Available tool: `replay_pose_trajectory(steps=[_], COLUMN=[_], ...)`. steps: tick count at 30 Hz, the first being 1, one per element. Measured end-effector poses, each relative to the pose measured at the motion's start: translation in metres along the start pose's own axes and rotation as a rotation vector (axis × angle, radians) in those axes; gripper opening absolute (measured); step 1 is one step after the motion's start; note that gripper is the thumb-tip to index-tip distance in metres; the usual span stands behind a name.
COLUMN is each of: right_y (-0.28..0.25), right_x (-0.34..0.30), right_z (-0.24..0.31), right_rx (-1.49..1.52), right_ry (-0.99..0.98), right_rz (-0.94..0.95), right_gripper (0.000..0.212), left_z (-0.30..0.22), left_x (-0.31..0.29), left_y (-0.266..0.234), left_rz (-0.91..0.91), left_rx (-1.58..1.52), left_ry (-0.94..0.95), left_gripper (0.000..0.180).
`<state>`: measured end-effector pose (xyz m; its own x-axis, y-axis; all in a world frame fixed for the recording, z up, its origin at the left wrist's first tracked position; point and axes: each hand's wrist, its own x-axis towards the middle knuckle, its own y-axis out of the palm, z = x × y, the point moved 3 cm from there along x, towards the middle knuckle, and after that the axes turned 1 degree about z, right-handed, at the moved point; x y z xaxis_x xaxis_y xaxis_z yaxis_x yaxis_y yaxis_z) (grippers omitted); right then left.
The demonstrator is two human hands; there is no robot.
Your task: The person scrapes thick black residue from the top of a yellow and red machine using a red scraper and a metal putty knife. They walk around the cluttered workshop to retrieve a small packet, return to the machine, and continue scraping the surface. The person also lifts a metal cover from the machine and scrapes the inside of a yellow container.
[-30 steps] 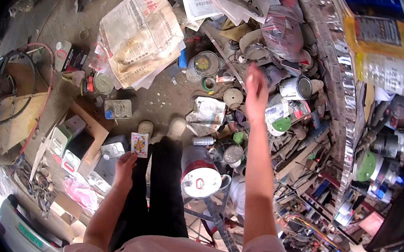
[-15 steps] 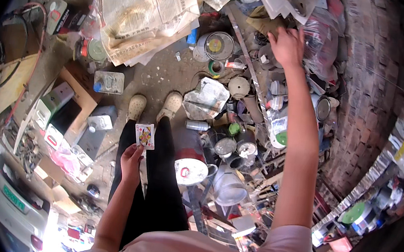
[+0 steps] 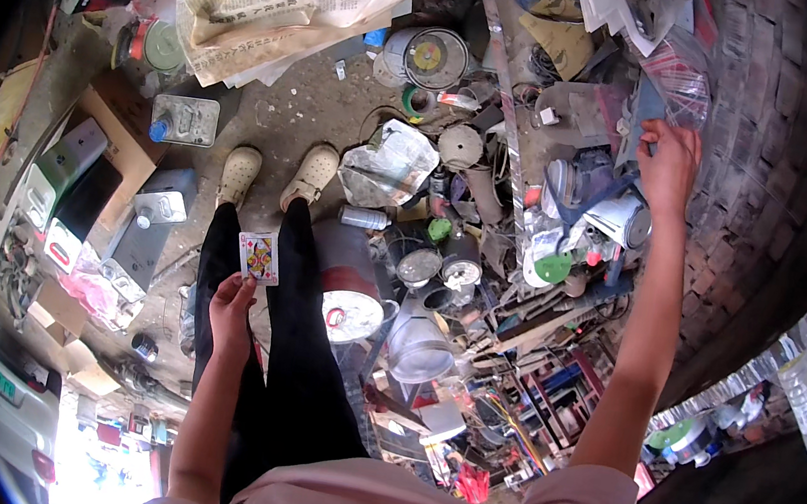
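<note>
My left hand [image 3: 233, 310] pinches a playing card [image 3: 260, 257] by its lower edge, face up above my thighs. It shows a colourful court figure with red marks; whether more cards lie behind it I cannot tell. Out to the far right, my right hand [image 3: 669, 162] is stretched over the clutter by the brick wall, its fingers curled at a grey-blue flat strip [image 3: 649, 106]. A clear plastic bag with red stripes [image 3: 680, 76] lies just beyond the fingertips. What the fingers hold there, if anything, is hidden.
Cans, a paint bucket [image 3: 350, 316], a lidded tin [image 3: 435, 58] and scraps crowd the floor to the right. Newspapers [image 3: 287, 11] spread at the far side. Jerrycans [image 3: 186, 121] and a cardboard box [image 3: 120, 139] stand left. A brick wall [image 3: 754, 144] bounds the right.
My right hand has moved right and nearer, from the brown paper to the grey-blue strip by the plastic bag. The view has shifted; my left hand still holds the playing card.
</note>
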<state>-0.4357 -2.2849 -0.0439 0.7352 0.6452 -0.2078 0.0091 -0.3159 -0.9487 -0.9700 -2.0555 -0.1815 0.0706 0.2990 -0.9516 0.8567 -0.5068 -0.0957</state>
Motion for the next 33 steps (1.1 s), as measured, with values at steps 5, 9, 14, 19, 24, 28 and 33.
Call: replay_pose_trajectory(steps=[5, 9, 14, 19, 24, 28, 33], right_y=[0.005, 0.010, 0.034, 0.066, 0.093, 0.118, 0.145], right_x=[0.008, 0.017, 0.028, 0.036, 0.060, 0.073, 0.078], right_z=[0.002, 0.010, 0.027, 0.038, 0.038, 0.020, 0.008], right_rx=[-0.024, -0.046, -0.043, -0.063, -0.078, -0.020, -0.026], right_ry=[0.028, -0.018, -0.076, -0.082, 0.200, 0.321, 0.273], right_rz=[0.089, 0.121, 0.137, 0.167, 0.225, 0.316, 0.303], right_gripper=[0.022, 0.023, 0.025, 0.026, 0.037, 0.042, 0.042], left_z=[-0.003, -0.004, 0.004, -0.002, 0.000, 0.001, 0.005], left_x=[-0.001, -0.003, 0.002, -0.006, -0.011, -0.012, -0.013], left_y=[-0.001, -0.001, -0.006, 0.001, 0.002, 0.002, 0.007], left_rz=[0.011, 0.001, 0.045, 0.033, 0.035, 0.037, 0.028], left_rx=[0.030, 0.029, 0.034, 0.008, 0.026, 0.038, 0.064], left_ry=[0.008, 0.010, 0.025, 0.023, 0.021, 0.024, 0.013], left_gripper=[0.022, 0.023, 0.024, 0.021, 0.020, 0.020, 0.021])
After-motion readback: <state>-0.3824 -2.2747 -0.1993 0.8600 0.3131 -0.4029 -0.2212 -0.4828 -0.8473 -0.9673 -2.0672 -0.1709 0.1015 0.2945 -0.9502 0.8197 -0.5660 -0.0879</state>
